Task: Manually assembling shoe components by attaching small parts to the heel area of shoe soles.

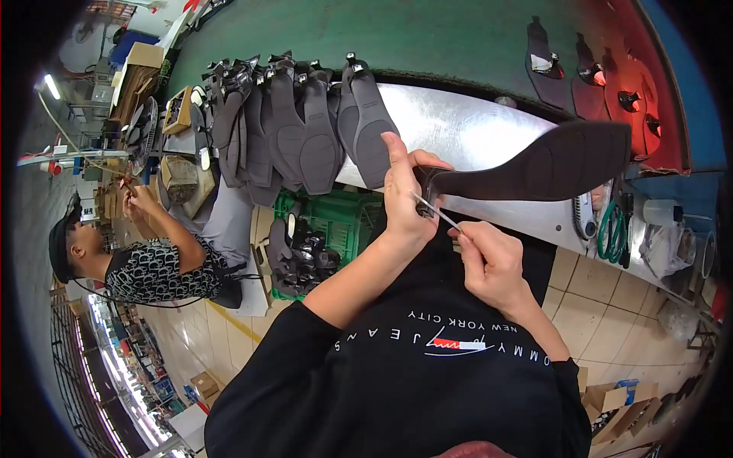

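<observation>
My left hand [406, 187] is closed around the strap end of a dark sandal [534, 169]. The sandal's long sole points to the right, out over the metal worktop [427, 114]. Between the fingers and thumb of my right hand [492, 263] is a thin, light-coloured stick-like tool [443, 217]. Its far end reaches the sandal's glossy black strap [427, 200], beside my left palm. What the tip touches is too small to tell. Just left of my left hand lie several dark grey sandals [317, 141] in a row, toes toward me.
Behind the worktop runs a green conveyor belt [458, 38]; sandals [544, 69] lie on it near a red-lit opening. A green crate [347, 225] of sandals stands below the row. Green coiled cord [611, 233] hangs at right. At left a co-worker [160, 256] handles something small.
</observation>
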The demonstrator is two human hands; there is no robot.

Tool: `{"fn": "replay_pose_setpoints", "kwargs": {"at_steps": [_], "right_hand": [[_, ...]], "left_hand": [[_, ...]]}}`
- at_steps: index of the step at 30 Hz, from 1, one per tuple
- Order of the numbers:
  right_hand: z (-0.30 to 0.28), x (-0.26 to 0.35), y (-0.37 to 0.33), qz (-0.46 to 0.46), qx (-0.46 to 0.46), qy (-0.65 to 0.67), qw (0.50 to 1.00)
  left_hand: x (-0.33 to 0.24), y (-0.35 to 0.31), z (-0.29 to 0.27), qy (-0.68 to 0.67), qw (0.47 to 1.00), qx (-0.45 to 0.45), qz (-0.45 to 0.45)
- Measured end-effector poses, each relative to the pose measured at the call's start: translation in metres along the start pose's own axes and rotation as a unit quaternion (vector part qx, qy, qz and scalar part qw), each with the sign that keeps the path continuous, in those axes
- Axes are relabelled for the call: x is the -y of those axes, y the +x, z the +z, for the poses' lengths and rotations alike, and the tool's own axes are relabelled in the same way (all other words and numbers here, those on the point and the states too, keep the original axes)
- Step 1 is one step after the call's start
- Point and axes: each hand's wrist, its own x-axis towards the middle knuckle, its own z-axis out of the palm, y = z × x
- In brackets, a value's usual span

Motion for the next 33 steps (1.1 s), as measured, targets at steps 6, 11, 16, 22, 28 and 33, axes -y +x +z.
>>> {"fn": "replay_pose_setpoints", "kwargs": {"at_steps": [6,11,16,22,28,33], "right_hand": [[-0.004,0.001,0.001,0.033,-0.039,-0.035,0.998],[0.0,-0.005,0.002,0.081,-0.029,-0.04,0.995],[0.007,0.004,0.004,0.037,-0.001,-0.024,0.999],[-0.019,0.007,0.002,0.085,0.059,-0.015,0.994],[-0.103,-0.022,-0.024,0.183,0.122,-0.06,0.974],[-0.112,-0.031,-0.018,0.276,0.032,0.063,0.959]], "left_hand": [[-0.014,0.002,0.03,-0.244,0.926,-0.105,-0.268],[0.018,0.007,0.005,-0.285,0.937,0.05,-0.198],[0.026,0.024,-0.013,-0.309,0.926,0.117,-0.181],[-0.059,0.039,0.022,0.152,0.959,-0.207,-0.118],[-0.187,0.1,-0.032,0.721,0.663,0.199,-0.024],[-0.169,0.162,-0.011,0.877,0.339,0.294,0.174]]}}
